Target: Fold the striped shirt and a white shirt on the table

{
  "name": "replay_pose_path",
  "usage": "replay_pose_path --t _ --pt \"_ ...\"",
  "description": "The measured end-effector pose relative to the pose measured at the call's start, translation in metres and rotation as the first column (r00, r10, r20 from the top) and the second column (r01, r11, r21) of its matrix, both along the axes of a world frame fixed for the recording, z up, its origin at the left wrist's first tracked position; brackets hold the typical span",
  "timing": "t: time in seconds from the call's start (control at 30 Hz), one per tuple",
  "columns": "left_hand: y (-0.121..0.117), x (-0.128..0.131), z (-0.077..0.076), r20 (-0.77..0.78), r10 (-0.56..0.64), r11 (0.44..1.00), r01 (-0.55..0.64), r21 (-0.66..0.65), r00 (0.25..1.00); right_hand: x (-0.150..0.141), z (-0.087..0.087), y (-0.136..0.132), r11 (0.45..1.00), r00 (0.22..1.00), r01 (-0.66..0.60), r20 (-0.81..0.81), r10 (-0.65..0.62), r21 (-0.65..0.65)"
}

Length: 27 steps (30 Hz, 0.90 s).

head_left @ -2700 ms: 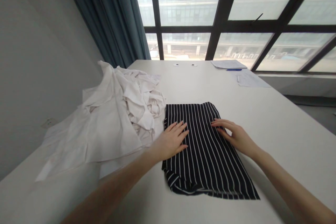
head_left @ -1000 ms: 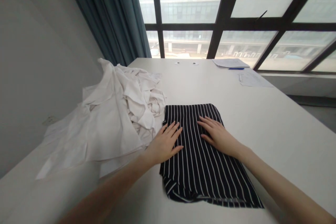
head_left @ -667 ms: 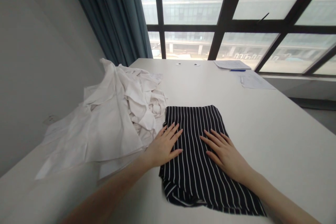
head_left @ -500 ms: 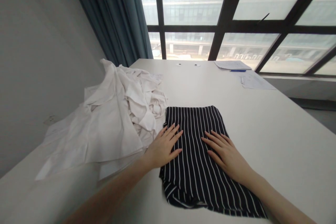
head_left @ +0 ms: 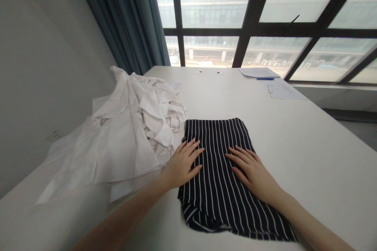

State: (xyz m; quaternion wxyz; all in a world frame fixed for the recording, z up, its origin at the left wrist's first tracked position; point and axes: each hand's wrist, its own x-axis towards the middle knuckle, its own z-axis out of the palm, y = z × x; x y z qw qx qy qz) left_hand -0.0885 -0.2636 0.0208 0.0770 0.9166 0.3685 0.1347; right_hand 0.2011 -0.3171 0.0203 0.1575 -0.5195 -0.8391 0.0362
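Head view: folded black striped cloth (head_left: 216, 188) flat on white table (head_left: 224, 94), well short of far edge, white fabric heap (head_left: 129, 129) just beside it. Left hand (head_left: 182, 166) and right hand (head_left: 253, 174) lie on it, fingers loosely spread, pinching nothing. Probably light, limp, hardly slippery; best lifted by both side edges, layers together.

Your left hand (head_left: 182, 164): palm down, fingers (head_left: 197, 154) fanned toward 1–2 o'clock, forearm (head_left: 132, 210) from 7. Your right hand (head_left: 253, 172): palm down, fingers toward 10, forearm from 4.
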Motion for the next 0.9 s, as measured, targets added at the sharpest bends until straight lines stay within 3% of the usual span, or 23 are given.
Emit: replay_pose_path --t 0.9 --pt "-0.0004 0.0012 0.002 0.017 0.006 1.0 -0.006 -0.017 1.0 -0.001 0.0013 0.0 1.0 1.0 0.008 0.021 -0.008 0.001"
